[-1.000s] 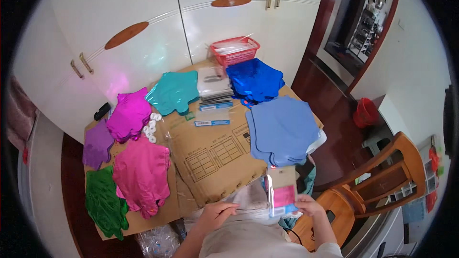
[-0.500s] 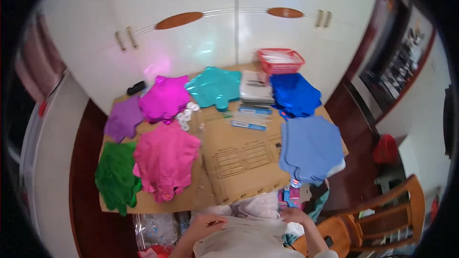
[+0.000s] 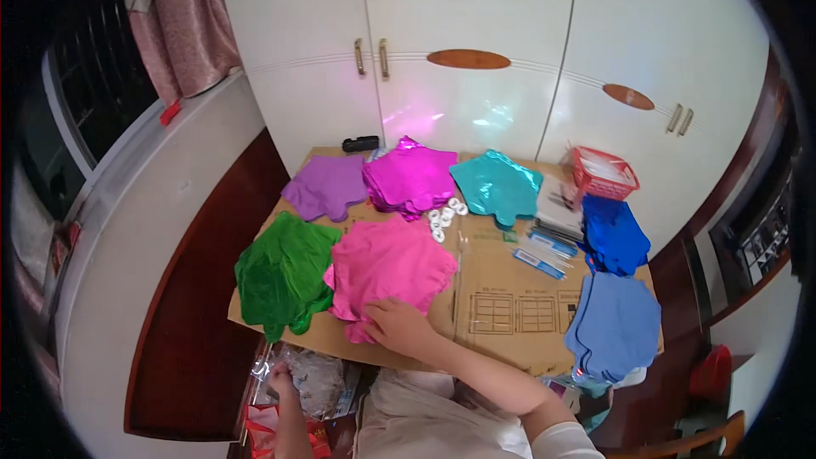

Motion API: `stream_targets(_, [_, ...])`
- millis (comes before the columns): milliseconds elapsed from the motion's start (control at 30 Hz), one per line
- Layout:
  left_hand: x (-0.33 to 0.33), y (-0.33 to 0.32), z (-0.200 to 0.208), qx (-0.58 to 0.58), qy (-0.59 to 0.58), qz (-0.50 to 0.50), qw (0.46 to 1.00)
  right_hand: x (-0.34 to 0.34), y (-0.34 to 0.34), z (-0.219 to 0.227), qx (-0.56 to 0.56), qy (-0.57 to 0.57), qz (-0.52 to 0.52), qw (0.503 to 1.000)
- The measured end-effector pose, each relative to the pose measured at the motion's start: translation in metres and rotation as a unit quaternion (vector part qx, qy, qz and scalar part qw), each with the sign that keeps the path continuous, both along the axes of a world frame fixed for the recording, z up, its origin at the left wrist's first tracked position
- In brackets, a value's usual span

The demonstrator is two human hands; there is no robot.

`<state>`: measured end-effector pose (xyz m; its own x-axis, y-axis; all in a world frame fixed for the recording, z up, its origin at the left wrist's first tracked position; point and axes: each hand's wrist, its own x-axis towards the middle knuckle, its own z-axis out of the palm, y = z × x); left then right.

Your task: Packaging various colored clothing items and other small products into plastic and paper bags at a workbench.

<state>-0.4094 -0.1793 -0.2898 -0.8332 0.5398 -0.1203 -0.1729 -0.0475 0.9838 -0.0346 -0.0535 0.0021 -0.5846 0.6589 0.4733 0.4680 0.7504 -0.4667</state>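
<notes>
My right hand (image 3: 395,323) reaches across to the lower edge of a stack of flat pink star-shaped foil balloons (image 3: 399,268). Its fingers lie on the pink foil, slightly apart. Below the table's front edge, my left hand (image 3: 282,379) is at the rim of a clear plastic bag (image 3: 319,382), fingers curled at the bag's edge; the grip is small in view. Left of the pink stack is a pile of green foil balloons (image 3: 285,276). Behind lie purple ones (image 3: 327,187), magenta ones (image 3: 412,177) and teal ones (image 3: 497,189).
White ribbon rolls (image 3: 442,219) sit mid-table on the cardboard (image 3: 484,280). Blue-labelled packets (image 3: 540,263), dark blue balloons (image 3: 614,234), pale blue balloons (image 3: 620,323) and a red basket (image 3: 603,174) are at the right. A black case (image 3: 360,144) stands at the back.
My view has swung left. My right hand has gone from my lap to the pink balloons. My left hand has moved from my lap down to the plastic bag.
</notes>
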Motion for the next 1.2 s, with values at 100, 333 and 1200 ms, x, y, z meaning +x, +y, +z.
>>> stream_targets(100, [-0.026,-0.007,-0.019,-0.001,0.064,0.085,0.994,-0.03,0.012,-0.008,0.076,-0.068,-0.029,0.994])
stream_targets(333, [-0.041,-0.004,0.018,-0.588,0.375,-0.172,0.696,-0.049,0.026,-0.04,0.081,-0.105,-0.071,0.989])
stream_targets(1200, [0.179,0.137,0.289,-0.046,0.691,-0.472,0.545,-0.009,0.065,-0.037,-0.525,0.373,0.047,0.764])
